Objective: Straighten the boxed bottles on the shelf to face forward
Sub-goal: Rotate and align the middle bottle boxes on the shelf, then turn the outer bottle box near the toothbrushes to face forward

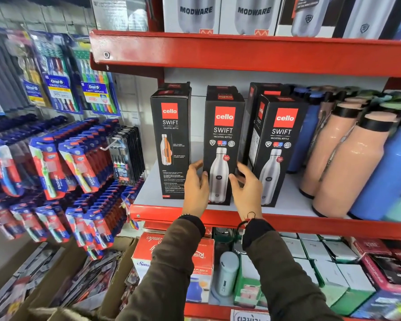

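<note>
Head view: On the red metal shelf, centre frame, three black cardboard Cello Swift bottle boxes stand upright. The middle box sits between both hands. The left hand lies against its lower left edge, fingers curled round the side, thumb on the front. The right hand is at its lower right edge, fingers spread; contact cannot be confirmed. The left box and right box stand apart, untouched. Peach plastic bottles stand at right.

Olive-brown sleeves, black cuffs (wrist threads too).
</note>
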A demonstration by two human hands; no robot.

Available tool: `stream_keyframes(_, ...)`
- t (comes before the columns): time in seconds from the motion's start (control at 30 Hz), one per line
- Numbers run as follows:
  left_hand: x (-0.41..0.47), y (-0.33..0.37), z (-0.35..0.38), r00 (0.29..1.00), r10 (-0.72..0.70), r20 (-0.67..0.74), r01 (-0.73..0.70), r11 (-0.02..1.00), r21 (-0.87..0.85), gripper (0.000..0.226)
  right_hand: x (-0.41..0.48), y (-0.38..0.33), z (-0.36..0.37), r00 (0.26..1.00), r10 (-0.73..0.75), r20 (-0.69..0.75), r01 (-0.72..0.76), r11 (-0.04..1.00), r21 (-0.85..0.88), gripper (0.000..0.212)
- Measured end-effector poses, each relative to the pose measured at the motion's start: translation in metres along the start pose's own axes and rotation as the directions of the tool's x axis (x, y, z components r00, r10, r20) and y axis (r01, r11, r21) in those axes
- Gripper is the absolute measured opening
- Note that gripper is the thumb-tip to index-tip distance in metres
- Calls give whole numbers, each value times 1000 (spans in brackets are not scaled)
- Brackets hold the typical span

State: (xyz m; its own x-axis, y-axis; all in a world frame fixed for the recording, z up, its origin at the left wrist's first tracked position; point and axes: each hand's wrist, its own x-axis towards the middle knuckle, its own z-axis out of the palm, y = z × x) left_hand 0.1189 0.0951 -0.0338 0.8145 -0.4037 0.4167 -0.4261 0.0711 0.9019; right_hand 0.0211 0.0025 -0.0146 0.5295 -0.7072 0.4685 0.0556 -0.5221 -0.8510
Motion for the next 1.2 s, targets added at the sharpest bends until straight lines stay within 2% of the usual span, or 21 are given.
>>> stream_keyframes(0.17,-8,6,-9,992,77,-103,-80,996,-31,30,-6,1,5,969,-65,-239,71,997,13,20)
stream_keyframes(0.23,-9,10,-18,981,117,-156,-126,991,-51,28,-9,-5,9,953,-96,-288,104,995,11,15)
stream_keyframes(0.4,-1,11,-47,916,211,-340,-234,972,-27,28,-20,-33,37,951,-182,-250,203,977,61,16)
stream_keyframes(0.5,7,3,-65,890,214,-402,-219,975,34,31,-25,-42,63,973,-195,-121,207,973,102,26)
stream_keyframes(0.57,12,-4,-78,898,219,-383,-209,976,67,39,-30,-43,82,992,-117,41,109,982,155,37)
stream_keyframes(0.63,16,-10,-89,934,178,-309,-174,984,40,46,-32,-41,99,986,-53,158,33,992,124,45)
stream_keyframes(0.77,20,-10,-103,992,-80,-101,66,989,-134,50,-31,-38,122,980,53,189,-52,999,-12,54)
stream_keyframes(0.9,28,-23,-110,990,-128,49,136,968,-209,63,-29,-36,130,981,107,163,-107,994,-10,55)
stream_keyframes(0.97,30,-21,-113,984,-176,28,177,940,-291,54,-28,-35,131,982,116,148,-119,993,10,55)
stream_keyframes(1.03,28,-15,-117,985,-171,-15,155,922,-356,49,-28,-34,132,983,114,147,-118,993,18,59)
stream_keyframes(1.2,23,-8,-126,976,-130,-175,58,930,-364,51,-23,-42,127,990,26,137,-28,999,18,65)
